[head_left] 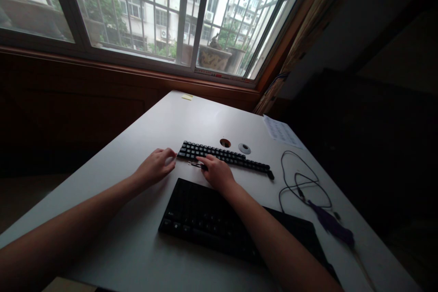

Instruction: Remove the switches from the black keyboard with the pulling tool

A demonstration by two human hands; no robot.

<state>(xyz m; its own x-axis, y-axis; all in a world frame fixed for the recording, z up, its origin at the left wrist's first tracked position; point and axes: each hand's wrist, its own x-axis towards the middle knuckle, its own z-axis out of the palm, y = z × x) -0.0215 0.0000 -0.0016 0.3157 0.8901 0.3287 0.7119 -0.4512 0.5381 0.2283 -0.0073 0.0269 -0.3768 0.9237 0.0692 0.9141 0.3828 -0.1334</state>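
Note:
Loose black keycaps lie in rows on the white table, beyond a black keyboard. My left hand is curled at the left end of these rows, its fingertips against the end keycap; whether something small is between them is hidden. In my right hand is a thin tool with metal wires, which looks like a keycap puller; its wires point left, just in front of the rows. My right forearm crosses above the keyboard. The keyboard's far part looks bare, while keys remain along its near side.
A round cable hole and its grey cover are behind the keycaps. To the right lie a coiled black cable, a purple brush-like object and a printed sheet. A yellow sticky note is at the far corner.

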